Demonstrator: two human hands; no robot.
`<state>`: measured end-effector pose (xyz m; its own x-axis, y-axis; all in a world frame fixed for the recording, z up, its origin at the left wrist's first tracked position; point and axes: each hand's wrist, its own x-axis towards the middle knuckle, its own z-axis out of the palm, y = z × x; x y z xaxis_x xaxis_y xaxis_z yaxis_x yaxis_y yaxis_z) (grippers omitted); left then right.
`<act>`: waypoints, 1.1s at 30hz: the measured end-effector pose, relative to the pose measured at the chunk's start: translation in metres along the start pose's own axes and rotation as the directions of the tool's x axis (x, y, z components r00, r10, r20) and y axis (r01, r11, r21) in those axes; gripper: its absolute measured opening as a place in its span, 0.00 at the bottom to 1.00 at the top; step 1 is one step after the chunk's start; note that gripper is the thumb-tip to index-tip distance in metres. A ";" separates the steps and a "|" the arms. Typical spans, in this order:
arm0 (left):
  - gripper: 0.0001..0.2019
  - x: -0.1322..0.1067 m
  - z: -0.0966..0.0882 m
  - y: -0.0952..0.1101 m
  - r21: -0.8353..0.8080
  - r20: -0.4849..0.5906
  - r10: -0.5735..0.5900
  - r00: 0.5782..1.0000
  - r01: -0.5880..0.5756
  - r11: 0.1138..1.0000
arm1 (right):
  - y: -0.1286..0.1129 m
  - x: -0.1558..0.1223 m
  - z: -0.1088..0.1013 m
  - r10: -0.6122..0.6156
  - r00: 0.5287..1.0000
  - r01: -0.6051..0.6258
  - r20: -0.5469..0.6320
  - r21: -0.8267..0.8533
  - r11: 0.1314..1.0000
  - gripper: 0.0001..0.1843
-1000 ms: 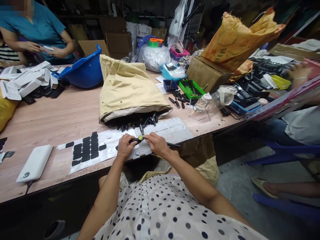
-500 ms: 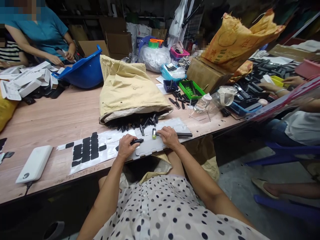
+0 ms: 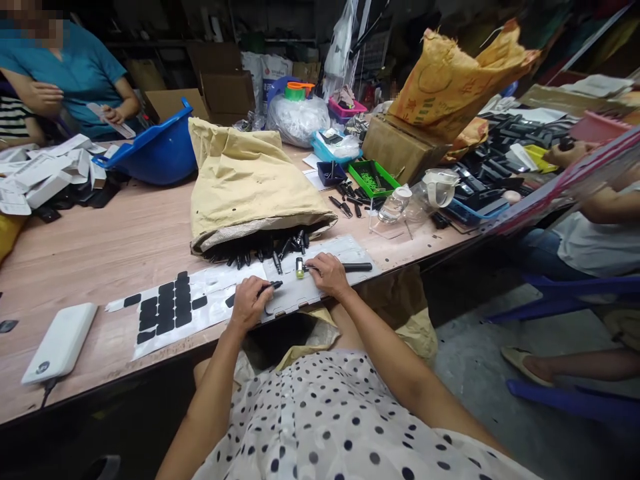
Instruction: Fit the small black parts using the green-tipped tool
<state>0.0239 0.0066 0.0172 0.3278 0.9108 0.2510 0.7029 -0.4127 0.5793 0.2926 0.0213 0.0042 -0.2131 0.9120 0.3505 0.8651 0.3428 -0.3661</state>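
My left hand [image 3: 249,301] is closed around a black pen-shaped part [image 3: 273,286], whose tip points right above a light grey board [image 3: 295,293]. Just to the right, my right hand [image 3: 327,275] grips a small hammer [image 3: 359,267] near its head. The hammer's head is silver and yellow-green, and its black handle lies to the right along the board. Similar black parts [image 3: 250,253] spill from the mouth of a tan sack [image 3: 240,173] behind my hands. Left of my left hand lies a white sheet with black rounded stickers [image 3: 174,303].
A white power bank [image 3: 61,341] with a cable lies at the left. Further back are a blue basin [image 3: 155,150], a green tray [image 3: 357,179], a clear jug [image 3: 437,190] and a cardboard box [image 3: 400,150]. Co-workers sit at the far left and right.
The view has turned slightly, so the table's things sit further left. Both my hands keep their holds. At the far left, a co-worker has raised one hand away from the item in the other.
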 end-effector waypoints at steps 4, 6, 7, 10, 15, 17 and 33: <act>0.12 -0.040 0.006 0.026 -0.105 0.078 0.137 0.988 -0.129 0.986 | 0.000 0.000 0.001 -0.003 1.000 0.004 -0.008 0.008 1.000 0.13; 0.12 -0.063 0.013 0.034 -0.142 0.115 0.181 0.977 -0.164 0.976 | 0.000 0.000 0.002 -0.003 1.000 0.003 -0.011 0.011 1.000 0.13; 0.11 -0.073 0.018 0.035 -0.141 0.139 0.179 0.974 -0.159 0.977 | 0.000 0.000 0.002 -0.002 1.000 0.002 -0.012 0.012 1.000 0.13; 0.09 -0.095 0.031 0.032 -0.045 0.229 0.032 0.973 -0.022 0.999 | -0.001 0.000 0.001 0.002 1.000 -0.002 -0.015 0.007 1.000 0.13; 0.08 -0.092 0.037 0.030 0.036 0.345 -0.176 0.922 0.175 0.984 | -0.003 0.001 0.001 0.005 1.000 -0.005 -0.015 0.011 1.000 0.13; 0.07 -0.074 0.032 0.038 -0.070 0.317 -0.156 0.935 0.187 0.980 | -0.004 0.001 0.001 0.011 1.000 -0.011 -0.015 0.009 1.000 0.12; 0.08 0.082 0.005 0.047 0.244 0.004 -0.594 0.805 0.575 0.781 | -0.009 0.004 0.002 0.033 0.999 -0.033 0.014 0.020 0.999 0.13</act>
<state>0.0874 0.0617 0.0613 -0.1511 0.9778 -0.1451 0.8914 0.1982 0.4076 0.2829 0.0223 0.0070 -0.1909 0.9258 0.3262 0.8626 0.3169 -0.3943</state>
